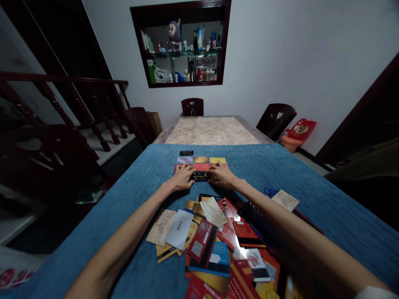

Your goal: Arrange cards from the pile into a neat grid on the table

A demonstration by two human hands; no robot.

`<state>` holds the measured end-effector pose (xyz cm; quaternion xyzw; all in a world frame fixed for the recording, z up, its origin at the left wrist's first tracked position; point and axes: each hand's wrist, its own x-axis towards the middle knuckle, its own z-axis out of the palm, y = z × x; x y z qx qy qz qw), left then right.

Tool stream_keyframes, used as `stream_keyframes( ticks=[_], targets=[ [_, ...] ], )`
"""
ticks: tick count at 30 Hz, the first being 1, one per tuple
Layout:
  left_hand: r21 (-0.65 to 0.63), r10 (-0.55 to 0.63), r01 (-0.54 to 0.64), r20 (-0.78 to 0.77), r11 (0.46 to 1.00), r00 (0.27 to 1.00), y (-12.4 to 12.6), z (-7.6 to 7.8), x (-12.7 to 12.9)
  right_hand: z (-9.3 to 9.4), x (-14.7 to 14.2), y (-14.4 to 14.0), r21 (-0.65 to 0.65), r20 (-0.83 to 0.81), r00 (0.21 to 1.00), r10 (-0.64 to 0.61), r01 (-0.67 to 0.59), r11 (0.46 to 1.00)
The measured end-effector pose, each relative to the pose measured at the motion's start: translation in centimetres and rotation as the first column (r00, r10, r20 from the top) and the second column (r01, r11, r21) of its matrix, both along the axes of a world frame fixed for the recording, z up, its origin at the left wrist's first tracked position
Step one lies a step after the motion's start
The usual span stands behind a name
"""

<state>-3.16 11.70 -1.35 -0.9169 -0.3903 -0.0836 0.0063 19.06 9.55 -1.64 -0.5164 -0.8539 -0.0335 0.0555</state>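
Note:
My left hand [183, 177] and my right hand [222, 175] meet over a black card [200, 176] lying on the blue cloth [131, 199]; the fingertips of both hands pinch its two short ends. Just beyond it, several cards lie flat in neat rows [199, 161]: black, gold, yellow, red and pale ones. Closer to me, between my forearms, a loose heap of cards [218, 245] spreads over the cloth, mostly red, gold, blue and white.
The far half of the table shows a bare marble-patterned top [212, 131]. Dark chairs stand at the far end [192, 106], at the right [276, 118] and at the left [140, 124]. A stair railing [62, 108] runs along the left. A wall niche [182, 43] holds bottles.

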Motion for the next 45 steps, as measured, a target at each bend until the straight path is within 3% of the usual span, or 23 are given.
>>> stream_keyframes(
  ticks=[15,34,39,45],
  targets=[
    [-0.003,-0.03,0.03,-0.05,1.0,0.998,0.1,0.4,0.1,0.3,-0.1,0.4,-0.07,0.027,0.999,-0.018,0.02,0.997],
    [0.023,-0.057,0.055,0.066,0.998,0.996,-1.6,0.7,-0.8,1.4,-0.5,-0.9,-0.027,0.044,0.999,-0.023,0.024,0.999],
    [-0.141,-0.01,0.028,0.13,0.99,0.991,-3.9,1.8,-2.1,1.7,-1.0,-2.5,0.018,-0.019,0.999,0.027,-0.027,0.999],
    [-0.4,0.009,0.009,0.044,0.916,0.999,-7.2,3.6,-3.5,1.5,-1.3,-4.8,0.034,-0.122,0.991,0.063,-0.06,0.998]
  ],
)
